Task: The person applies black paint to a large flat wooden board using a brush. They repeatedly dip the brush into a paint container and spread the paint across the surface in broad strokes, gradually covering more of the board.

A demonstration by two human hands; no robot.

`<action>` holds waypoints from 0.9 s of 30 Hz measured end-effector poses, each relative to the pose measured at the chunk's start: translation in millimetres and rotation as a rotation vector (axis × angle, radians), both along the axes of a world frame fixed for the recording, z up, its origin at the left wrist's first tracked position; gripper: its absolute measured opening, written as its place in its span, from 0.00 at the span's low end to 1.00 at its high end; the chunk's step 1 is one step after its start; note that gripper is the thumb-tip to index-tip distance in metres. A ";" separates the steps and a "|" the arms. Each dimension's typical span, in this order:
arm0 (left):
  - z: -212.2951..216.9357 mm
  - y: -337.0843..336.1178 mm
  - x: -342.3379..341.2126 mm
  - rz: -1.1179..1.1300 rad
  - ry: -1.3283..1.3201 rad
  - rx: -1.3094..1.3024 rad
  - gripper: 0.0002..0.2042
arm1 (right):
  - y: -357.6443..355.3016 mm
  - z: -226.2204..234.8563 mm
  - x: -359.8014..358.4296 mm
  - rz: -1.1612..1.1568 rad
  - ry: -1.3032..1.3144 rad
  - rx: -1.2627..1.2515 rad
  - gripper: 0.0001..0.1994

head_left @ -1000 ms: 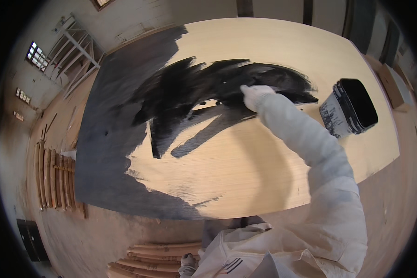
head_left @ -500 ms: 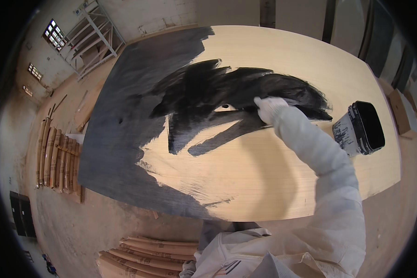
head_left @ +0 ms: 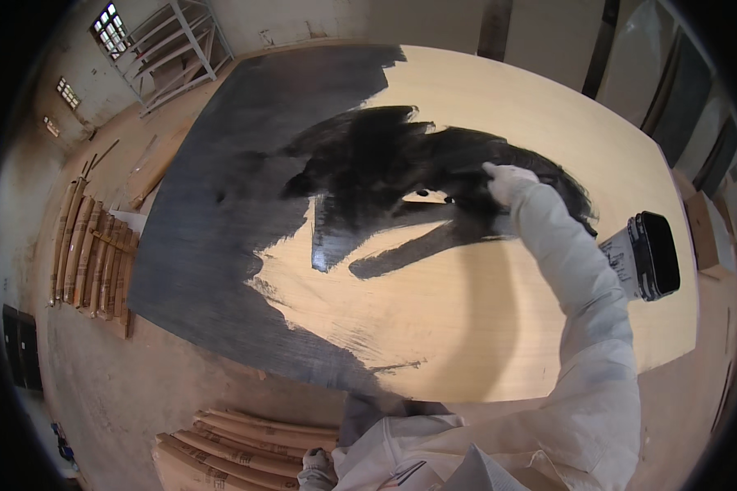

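A large pale wood board point(head_left: 434, 344) lies before me, partly covered with black paint point(head_left: 377, 155) that is still wet-looking in the middle. Over the right part of this paint is my right hand point(head_left: 512, 184), in a white glove, its fingers closed. Any tool it holds is dark against the paint and cannot be made out. Right of my forearm, a paint-smeared bucket point(head_left: 653, 254) with a black rim and dark inside stands on the board. My left hand point(head_left: 316, 470), gloved too, hangs low at my side with curled fingers and no visible object.
Long brown cardboard packages point(head_left: 229, 454) lie below the board's near edge. More wrapped bundles point(head_left: 90, 254) lean together at the left. A metal rack point(head_left: 176, 53) stands at the far left wall, large panels point(head_left: 557, 41) at the far right, and a carton point(head_left: 708, 233) beyond the bucket.
My right hand has moved slightly right and farther along the black paint. A small pale gap beside it looks wider. The whole view has shifted a little; my left hand still hangs low.
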State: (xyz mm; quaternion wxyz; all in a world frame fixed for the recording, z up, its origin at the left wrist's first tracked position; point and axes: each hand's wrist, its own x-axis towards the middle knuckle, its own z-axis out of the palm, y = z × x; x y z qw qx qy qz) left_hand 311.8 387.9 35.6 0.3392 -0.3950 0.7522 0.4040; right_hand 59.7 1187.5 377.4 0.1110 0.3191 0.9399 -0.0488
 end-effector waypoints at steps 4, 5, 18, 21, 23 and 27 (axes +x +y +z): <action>-2.7 -4.0 -4.3 0.058 0.063 0.013 0.12 | 48.1 36.6 14.2 -0.178 -0.077 0.012 0.21; -8.3 -3.1 -5.2 0.093 0.101 0.056 0.13 | 69.7 29.3 12.3 -0.235 -0.093 0.042 0.21; -19.3 -4.6 4.7 0.086 0.076 0.025 0.13 | -46.7 -13.7 -116.6 0.052 -0.077 0.028 0.26; -30.7 7.5 -5.7 0.016 0.120 0.046 0.12 | 28.0 -19.2 -115.4 -0.175 -0.088 0.048 0.25; -29.4 -0.6 3.0 -0.114 0.172 -0.011 0.13 | 36.6 -14.9 -134.7 -0.110 -0.210 0.105 0.24; -31.8 -5.6 12.4 -0.015 0.101 0.009 0.14 | 15.0 -12.5 -149.9 -0.105 -0.051 0.081 0.18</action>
